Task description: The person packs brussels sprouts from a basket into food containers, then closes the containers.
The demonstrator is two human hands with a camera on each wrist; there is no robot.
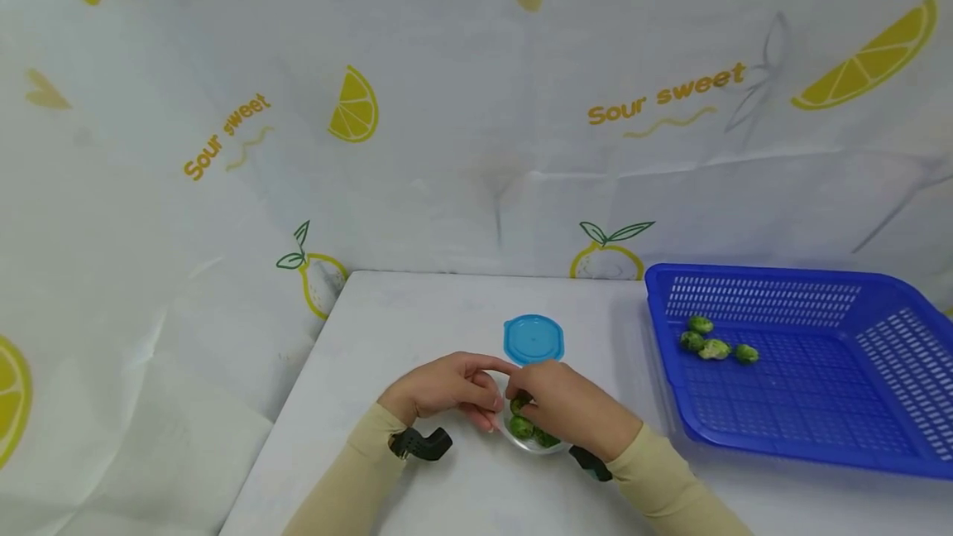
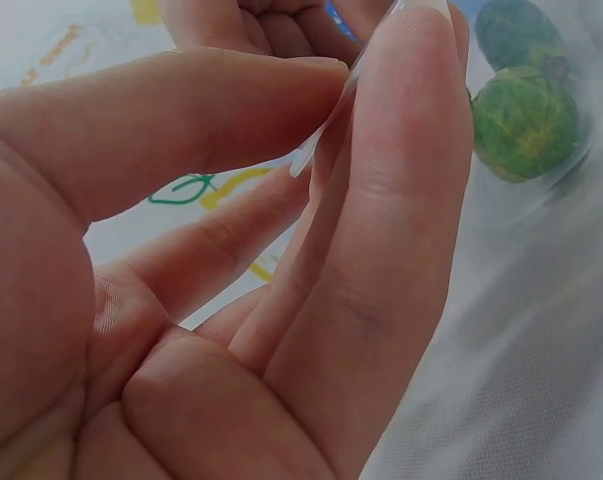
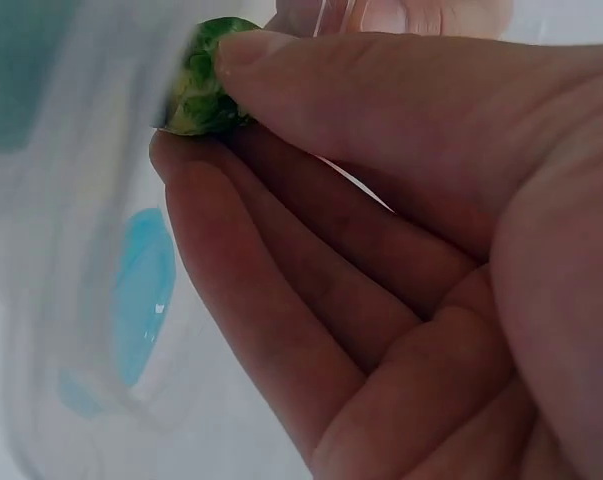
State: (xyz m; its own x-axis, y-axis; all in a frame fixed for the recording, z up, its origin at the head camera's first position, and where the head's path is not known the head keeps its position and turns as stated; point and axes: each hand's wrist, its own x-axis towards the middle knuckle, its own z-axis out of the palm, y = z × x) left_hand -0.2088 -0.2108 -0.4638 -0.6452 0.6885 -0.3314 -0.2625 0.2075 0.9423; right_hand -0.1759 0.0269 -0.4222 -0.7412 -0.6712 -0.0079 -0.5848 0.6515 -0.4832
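Down the left of the frame, pale sheeting [image 1: 164, 271] hung in soft creases, printed with lemons and the words "Sour sweet". A cream sleeve [image 1: 350, 470] slanted up from the bottom edge, a dark wrist device [image 1: 424, 443] strapped at its end, and from it the left hand [image 1: 452, 389] reached toward the lower centre. Seen from its own wrist, it pinched a thin, see-through rim between thumb and finger.

That rim belonged to a clear container [image 1: 530, 448], which stood on the white counter [image 1: 417, 313] at the lower centre, between the two hands. Green Brussels sprouts [image 1: 521, 427] lay inside; I couldn't count them all, as fingers covered part of the opening. Just above it in the frame, a blue lid [image 1: 533, 339] lay flat.

From the right, the right hand [image 1: 569, 408] arched over the container, its thumb and fingers gripping a single sprout [image 3: 206, 90], at the upper left of the right wrist view. Whether that one touched the others, I couldn't tell.

Farther over, filling the lower right, sat a blue basket [image 1: 804, 391] with perforated walls. Four loose sprouts [image 1: 715, 349] clustered toward its left side, three close together and one just to their right.
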